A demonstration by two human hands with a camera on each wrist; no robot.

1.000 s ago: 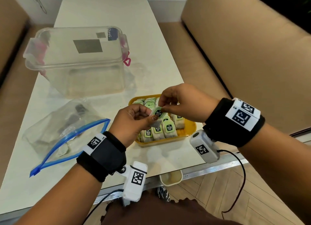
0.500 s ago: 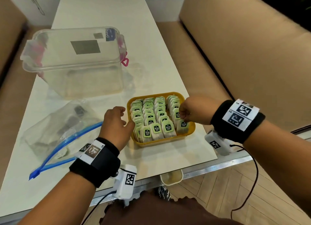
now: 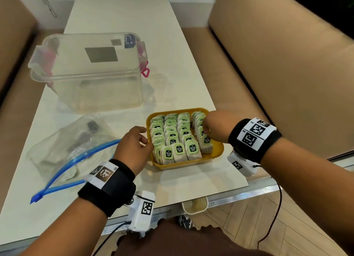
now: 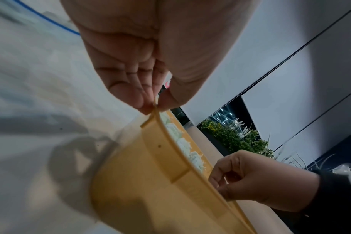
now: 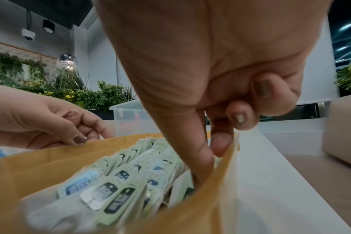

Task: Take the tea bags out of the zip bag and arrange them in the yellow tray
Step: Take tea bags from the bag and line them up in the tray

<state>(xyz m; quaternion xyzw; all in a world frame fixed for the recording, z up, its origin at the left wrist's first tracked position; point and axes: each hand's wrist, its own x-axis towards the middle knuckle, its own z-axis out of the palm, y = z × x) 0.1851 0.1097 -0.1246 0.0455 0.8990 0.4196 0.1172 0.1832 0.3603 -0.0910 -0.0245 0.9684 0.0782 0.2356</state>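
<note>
The yellow tray [image 3: 218, 150] sits near the table's front edge, filled with rows of tea bags [image 3: 172, 138] with green tags. My left hand [image 3: 148, 140] pinches the tray's left rim between thumb and fingers, as the left wrist view shows [image 4: 154, 104]. My right hand [image 3: 206, 131] reaches into the rightmost row by the tray's right wall. Its thumb and forefinger [image 5: 210, 161] pinch a tea bag there. The zip bag [image 3: 63, 146], clear with a blue zip strip, lies open left of the tray with a few items inside.
A clear plastic box [image 3: 92, 71] with pink clasps stands behind the zip bag. Tan benches run along both long sides of the white table. A small cup [image 3: 194, 206] hangs under the front edge.
One second ago both hands held a tea bag above the tray. The right hand has lowered it into the rightmost row. The left hand let go and took the tray's left rim.
</note>
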